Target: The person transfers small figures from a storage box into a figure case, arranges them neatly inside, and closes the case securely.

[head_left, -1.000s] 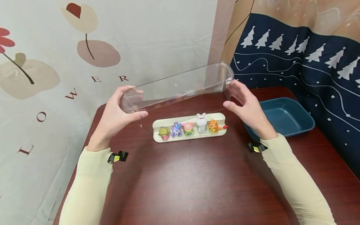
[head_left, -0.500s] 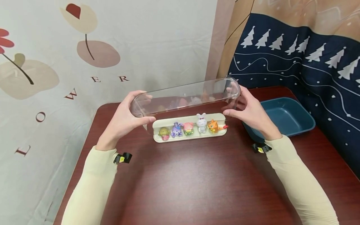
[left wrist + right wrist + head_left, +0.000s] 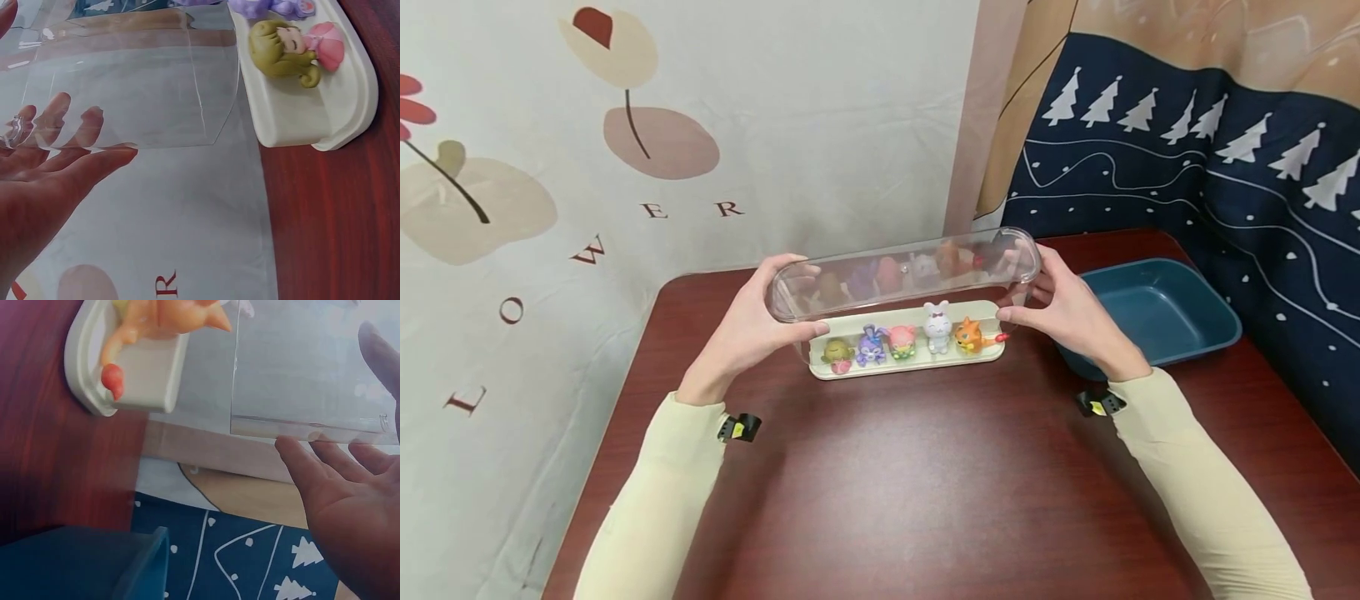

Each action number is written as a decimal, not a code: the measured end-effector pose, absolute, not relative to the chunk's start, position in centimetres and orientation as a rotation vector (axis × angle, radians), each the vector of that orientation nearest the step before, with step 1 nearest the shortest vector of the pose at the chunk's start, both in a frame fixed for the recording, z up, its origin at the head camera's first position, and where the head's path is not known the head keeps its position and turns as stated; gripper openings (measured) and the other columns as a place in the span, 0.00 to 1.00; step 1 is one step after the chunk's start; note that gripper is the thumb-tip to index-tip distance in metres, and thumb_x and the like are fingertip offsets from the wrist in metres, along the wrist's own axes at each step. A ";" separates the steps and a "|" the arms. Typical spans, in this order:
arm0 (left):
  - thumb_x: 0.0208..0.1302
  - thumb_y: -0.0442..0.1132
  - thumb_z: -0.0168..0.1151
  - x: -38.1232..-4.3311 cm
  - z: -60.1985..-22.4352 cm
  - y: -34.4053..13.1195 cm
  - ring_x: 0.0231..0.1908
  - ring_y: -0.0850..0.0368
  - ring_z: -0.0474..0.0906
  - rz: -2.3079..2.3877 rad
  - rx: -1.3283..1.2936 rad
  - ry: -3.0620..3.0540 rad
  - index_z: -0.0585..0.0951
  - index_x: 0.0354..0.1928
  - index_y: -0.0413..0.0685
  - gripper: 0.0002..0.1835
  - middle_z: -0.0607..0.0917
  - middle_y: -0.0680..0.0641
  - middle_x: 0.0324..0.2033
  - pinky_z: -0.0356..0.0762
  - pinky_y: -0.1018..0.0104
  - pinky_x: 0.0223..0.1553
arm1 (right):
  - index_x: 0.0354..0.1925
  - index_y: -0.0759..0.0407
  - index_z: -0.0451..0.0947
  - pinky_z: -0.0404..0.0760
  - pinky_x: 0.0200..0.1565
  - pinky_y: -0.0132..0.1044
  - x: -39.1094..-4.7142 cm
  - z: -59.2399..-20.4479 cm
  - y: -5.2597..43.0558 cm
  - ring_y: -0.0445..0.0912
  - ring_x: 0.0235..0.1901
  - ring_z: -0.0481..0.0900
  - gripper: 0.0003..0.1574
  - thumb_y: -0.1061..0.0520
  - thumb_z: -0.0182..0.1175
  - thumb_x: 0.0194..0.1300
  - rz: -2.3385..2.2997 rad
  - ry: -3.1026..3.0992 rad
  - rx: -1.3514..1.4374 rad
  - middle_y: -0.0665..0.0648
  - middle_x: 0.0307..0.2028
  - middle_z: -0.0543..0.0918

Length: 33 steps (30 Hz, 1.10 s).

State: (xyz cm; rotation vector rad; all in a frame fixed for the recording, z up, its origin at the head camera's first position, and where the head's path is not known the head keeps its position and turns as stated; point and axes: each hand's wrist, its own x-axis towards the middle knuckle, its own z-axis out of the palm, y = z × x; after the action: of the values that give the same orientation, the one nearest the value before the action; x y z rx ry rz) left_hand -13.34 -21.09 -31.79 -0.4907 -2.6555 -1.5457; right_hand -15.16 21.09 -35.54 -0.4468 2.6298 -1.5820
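A long clear plastic cover [image 3: 902, 275] with rounded ends hangs above and behind a cream stepped base [image 3: 910, 364]. My left hand [image 3: 758, 318] grips the cover's left end, thumb in front and fingers behind. At the other end my right hand [image 3: 1067, 308] holds it the same way. Along the base sit several small figurines: an olive-haired one in pink [image 3: 281, 53], a purple rabbit [image 3: 871, 346], a pink one [image 3: 901, 341], a white rabbit [image 3: 937, 327] and an orange one with a red-tipped tail [image 3: 169, 315]. In both wrist views a gap separates the cover from the base.
A dark teal plastic basin [image 3: 1161, 308] stands on the table's right side, just behind the right hand. The reddish-brown wooden table [image 3: 910, 475] meets a pale printed cloth [image 3: 850, 117] at the back and a navy tree-patterned cloth [image 3: 1150, 167] at the right.
Both hands have lowered the clear cover toward the base, and its tilt has lessened. The left hand moved right and the cover now sits nearer the figurines, which stay in place.
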 end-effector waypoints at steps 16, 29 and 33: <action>0.51 0.40 0.84 -13.9 -32.7 -21.2 0.53 0.59 0.75 -1.566 -0.490 -2.699 0.72 0.67 0.59 0.42 0.80 0.59 0.60 0.73 0.64 0.51 | 0.80 0.51 0.49 0.73 0.64 0.57 -15.1 -36.9 20.8 0.60 0.71 0.70 0.63 0.53 0.77 0.61 -1.512 2.643 -0.435 0.63 0.73 0.66; 0.50 0.38 0.84 -14.3 -33.4 -21.2 0.56 0.59 0.77 -1.605 -0.504 -2.696 0.72 0.67 0.57 0.43 0.81 0.57 0.60 0.73 0.65 0.55 | 0.81 0.51 0.47 0.72 0.65 0.57 -15.3 -37.5 21.0 0.59 0.73 0.67 0.64 0.52 0.77 0.62 -1.483 2.640 -0.421 0.63 0.75 0.65; 0.49 0.37 0.84 -14.5 -33.5 -21.2 0.56 0.59 0.77 -1.607 -0.508 -2.690 0.72 0.67 0.57 0.43 0.81 0.57 0.60 0.72 0.66 0.56 | 0.81 0.51 0.47 0.72 0.65 0.57 -15.4 -37.6 21.0 0.58 0.73 0.67 0.63 0.53 0.77 0.62 -1.484 2.632 -0.425 0.63 0.75 0.65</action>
State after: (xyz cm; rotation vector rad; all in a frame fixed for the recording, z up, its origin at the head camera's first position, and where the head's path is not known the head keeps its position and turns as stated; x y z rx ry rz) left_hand -14.47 -21.21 -33.52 -0.5082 -2.6897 -1.6066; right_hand -15.38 20.97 -37.58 -0.4255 2.6323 -1.4836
